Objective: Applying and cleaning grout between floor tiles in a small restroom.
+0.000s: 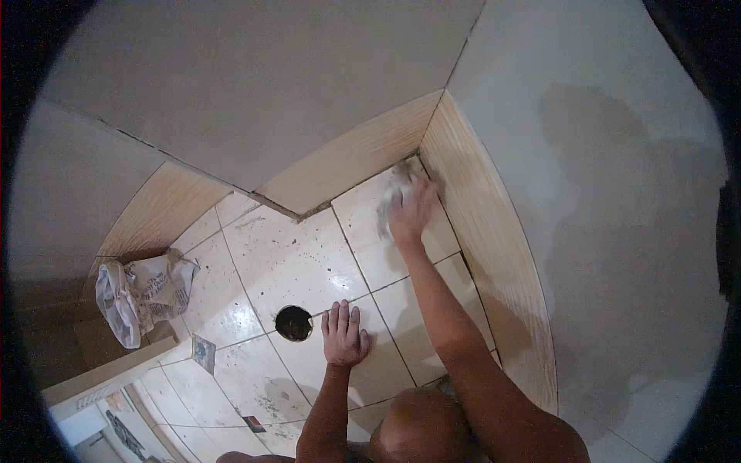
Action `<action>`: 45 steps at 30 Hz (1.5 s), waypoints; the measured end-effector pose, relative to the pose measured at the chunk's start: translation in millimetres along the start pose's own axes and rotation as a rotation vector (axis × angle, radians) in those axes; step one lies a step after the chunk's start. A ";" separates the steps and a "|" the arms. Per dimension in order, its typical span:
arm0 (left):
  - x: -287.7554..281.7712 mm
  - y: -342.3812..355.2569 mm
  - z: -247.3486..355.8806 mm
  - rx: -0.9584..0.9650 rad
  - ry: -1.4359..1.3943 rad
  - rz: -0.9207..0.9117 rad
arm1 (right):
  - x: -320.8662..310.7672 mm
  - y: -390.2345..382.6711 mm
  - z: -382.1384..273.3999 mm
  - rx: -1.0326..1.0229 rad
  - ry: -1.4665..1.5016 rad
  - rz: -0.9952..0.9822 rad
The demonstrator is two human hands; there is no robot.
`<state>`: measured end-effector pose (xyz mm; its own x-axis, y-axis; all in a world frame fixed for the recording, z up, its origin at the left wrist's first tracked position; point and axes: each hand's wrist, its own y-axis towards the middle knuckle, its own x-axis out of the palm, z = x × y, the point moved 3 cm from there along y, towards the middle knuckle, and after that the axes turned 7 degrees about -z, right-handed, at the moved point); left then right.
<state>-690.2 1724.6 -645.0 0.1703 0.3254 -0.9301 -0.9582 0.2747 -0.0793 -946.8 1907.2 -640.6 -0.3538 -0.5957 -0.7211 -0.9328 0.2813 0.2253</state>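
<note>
My left hand (342, 336) lies flat on a white floor tile (405, 328), fingers stretched out, beside a round dark drain hole (292, 322). Farther up and to the right, near the corner where two wood-look tile skirtings meet, my right hand (411, 208) is blurred by motion. It is over a smeared greyish-white patch (386, 208), possibly a cloth, pressed low against the corner tile; I cannot make out whether my fingers grip it. Dark grit is scattered over the tiles left of my right hand.
A crumpled printed white bag (144, 293) sits at the left beside a low ledge (108, 372). Grey walls (610, 231) with wood-look skirting (482, 239) enclose the floor, jutting out in a corner at upper centre. A small square metallic plate (203, 353) sits among the tiles.
</note>
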 end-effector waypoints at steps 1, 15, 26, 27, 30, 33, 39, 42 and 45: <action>-1.8 -4.4 -5.1 -0.018 0.007 0.000 | -7.2 -25.7 -6.5 0.215 0.128 -0.087; -17.0 64.4 24.2 0.004 -0.248 0.320 | -89.3 -165.9 86.7 -0.316 -0.271 -0.147; -16.7 240.4 105.0 0.508 -0.159 0.113 | -83.6 -160.3 92.0 -0.230 -0.221 -0.323; -0.1 237.8 118.8 0.647 0.057 -0.139 | -84.2 -157.2 91.7 -0.291 -0.208 -0.257; 3.2 241.1 114.0 0.876 0.090 -0.008 | -87.6 -166.4 91.0 -0.286 -0.308 -0.246; 8.5 271.3 98.3 0.960 0.018 -0.043 | -87.1 -163.6 92.1 -0.331 -0.206 -0.167; -41.8 326.3 64.9 0.450 0.063 0.166 | -91.5 -152.0 85.8 -0.286 -0.201 -0.214; -53.0 313.7 112.8 0.353 0.079 0.204 | -92.5 -150.5 91.4 -0.273 -0.235 -0.282; -48.0 304.0 115.7 0.097 0.201 0.282 | -91.7 -150.1 84.2 -0.312 -0.231 -0.238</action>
<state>-963.1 1897.2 -582.9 -0.1555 0.2189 -0.9633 -0.9333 0.2868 0.2159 -768.5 1983.0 -663.5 -0.1357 -0.4229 -0.8960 -0.9749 -0.1042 0.1968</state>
